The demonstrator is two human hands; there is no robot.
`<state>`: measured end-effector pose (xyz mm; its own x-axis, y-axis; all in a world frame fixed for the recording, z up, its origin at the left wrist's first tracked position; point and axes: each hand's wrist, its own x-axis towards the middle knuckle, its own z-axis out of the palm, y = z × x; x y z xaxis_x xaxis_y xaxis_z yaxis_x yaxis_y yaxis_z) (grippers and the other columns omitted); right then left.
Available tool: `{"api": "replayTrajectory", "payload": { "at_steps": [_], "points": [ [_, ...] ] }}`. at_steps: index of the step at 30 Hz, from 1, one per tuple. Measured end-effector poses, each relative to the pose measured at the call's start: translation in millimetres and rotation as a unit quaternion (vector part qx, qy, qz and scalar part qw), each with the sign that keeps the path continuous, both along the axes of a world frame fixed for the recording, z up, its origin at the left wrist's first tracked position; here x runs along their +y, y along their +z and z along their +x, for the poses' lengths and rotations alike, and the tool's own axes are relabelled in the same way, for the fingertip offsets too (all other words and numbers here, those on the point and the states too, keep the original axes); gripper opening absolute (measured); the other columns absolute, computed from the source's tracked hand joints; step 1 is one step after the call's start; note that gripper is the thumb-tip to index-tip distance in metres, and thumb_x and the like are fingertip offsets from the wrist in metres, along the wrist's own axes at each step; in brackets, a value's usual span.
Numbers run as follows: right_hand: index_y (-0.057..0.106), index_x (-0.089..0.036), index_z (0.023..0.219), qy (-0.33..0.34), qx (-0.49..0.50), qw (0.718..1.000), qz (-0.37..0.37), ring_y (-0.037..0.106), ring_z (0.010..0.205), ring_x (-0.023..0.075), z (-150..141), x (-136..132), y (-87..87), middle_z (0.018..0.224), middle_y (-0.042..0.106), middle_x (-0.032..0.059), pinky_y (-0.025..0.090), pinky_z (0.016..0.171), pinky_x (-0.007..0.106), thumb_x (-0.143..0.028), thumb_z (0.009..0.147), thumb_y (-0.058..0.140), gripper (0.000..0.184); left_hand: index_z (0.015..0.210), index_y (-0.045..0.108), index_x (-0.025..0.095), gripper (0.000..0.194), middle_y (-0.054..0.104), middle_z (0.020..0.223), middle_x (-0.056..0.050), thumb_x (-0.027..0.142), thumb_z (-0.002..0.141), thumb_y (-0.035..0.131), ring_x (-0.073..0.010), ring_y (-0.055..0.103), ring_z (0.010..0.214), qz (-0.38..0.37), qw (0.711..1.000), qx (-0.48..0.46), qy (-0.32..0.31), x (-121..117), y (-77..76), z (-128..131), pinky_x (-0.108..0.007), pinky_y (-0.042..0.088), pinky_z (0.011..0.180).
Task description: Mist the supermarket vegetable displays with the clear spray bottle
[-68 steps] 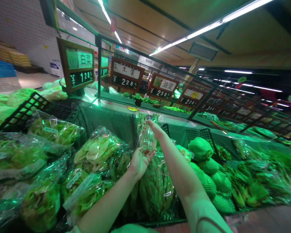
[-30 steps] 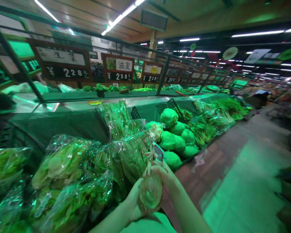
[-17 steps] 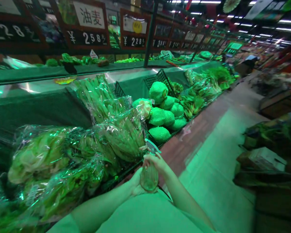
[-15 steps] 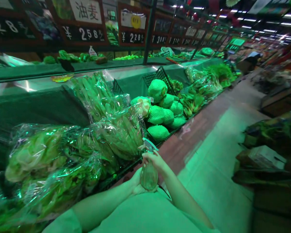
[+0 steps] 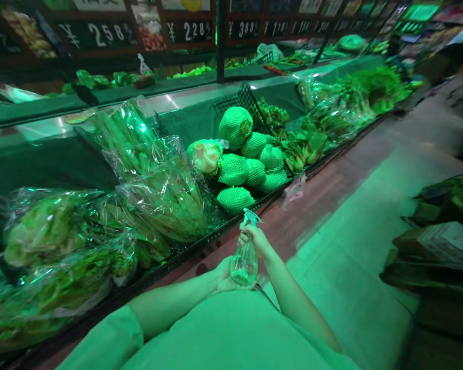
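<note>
A clear, ribbed spray bottle [image 5: 244, 264] stands upright close to my body, its trigger head pointing up. My right hand [image 5: 251, 237] wraps around the neck just under the spray head. Beneath and beside the base, my left hand [image 5: 226, 277] supports the bottle; its fingers are partly hidden behind it. Beyond the bottle, cabbages in foam nets [image 5: 235, 199] lie piled on the produce shelf. To their left are leafy greens in clear plastic bags [image 5: 170, 200].
The shelf's dark front edge [image 5: 216, 234] runs diagonally between me and the vegetables. Price signs [image 5: 104, 35] hang above. Loose greens [image 5: 303, 149] lie further right. Boxes [image 5: 447, 241] stand across the tiled aisle [image 5: 332, 267].
The view has tilted down and turned slightly, so the signs sit higher. The spray bottle has turned in my hands, its head now angled differently. Both hands still hold it.
</note>
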<state>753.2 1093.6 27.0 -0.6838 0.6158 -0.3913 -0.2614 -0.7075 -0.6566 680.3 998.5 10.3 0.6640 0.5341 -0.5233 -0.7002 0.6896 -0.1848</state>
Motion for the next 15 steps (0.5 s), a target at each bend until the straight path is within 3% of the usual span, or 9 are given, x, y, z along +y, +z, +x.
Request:
{"api": "replayTrajectory", "payload": {
  "at_steps": [8, 15],
  "points": [
    [0.044, -0.021, 0.087, 0.012, 0.027, 1.000, -0.004, 0.036, 0.037, 0.0092, 39.2, 32.2, -4.0, 0.041, 0.036, -0.0058, 0.033, 0.046, 0.027, -0.023, 0.066, 0.040, 0.022, 0.077, 0.050, 0.012, 0.023, 0.055, 0.073, -0.006, 0.029, 0.066, 0.039, -0.0167, 0.050, 0.070, -0.004, 0.999, 0.005, 0.045, 26.0, 2.6, 43.3, -0.032, 0.038, 0.062],
    [0.044, -0.020, 0.067, 0.051, -0.014, 0.999, -0.012, 0.036, 0.038, 0.0090, 66.1, 61.8, -6.4, 0.041, 0.035, -0.0046, 0.032, 0.046, 0.026, -0.025, 0.064, 0.040, 0.007, 0.079, 0.050, 0.011, 0.024, 0.055, 0.072, -0.004, 0.030, 0.066, 0.041, -0.0148, 0.050, 0.071, -0.004, 0.995, 0.009, 0.096, 44.9, 2.5, 76.3, -0.033, 0.037, 0.069]
  ]
}}
